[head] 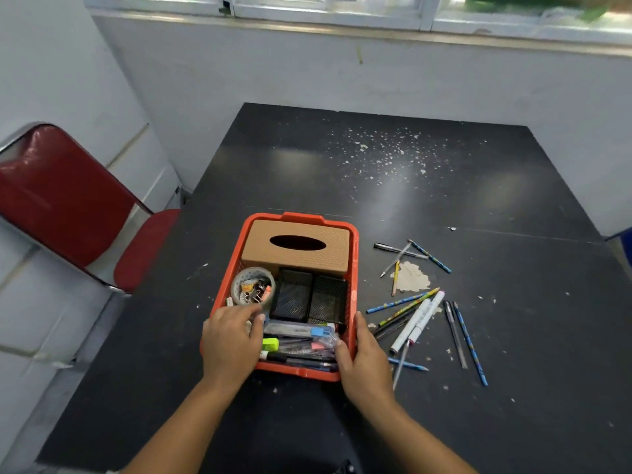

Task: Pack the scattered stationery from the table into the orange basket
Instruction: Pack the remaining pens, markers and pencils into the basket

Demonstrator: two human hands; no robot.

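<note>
The orange basket (355,254) stands on the black table (307,165) near its front edge. Inside it are a tan tissue box (297,248), a tape roll (253,285) with binder clips, two black mesh holders (307,297), and pens and highlighters (301,347) along the front. My left hand (232,340) lies palm down over the front left corner, fingers spread. My right hand (366,357) grips the front right corner, thumb inside. To the right of the basket lie loose pencils (396,303), white markers (420,323), pens (400,249) and a blue patterned pencil (470,343).
A red folding chair (68,200) stands left of the table. White walls close in behind and on both sides. White paint flecks (383,155) dot the far tabletop, and a chipped pale patch (412,277) lies among the pencils.
</note>
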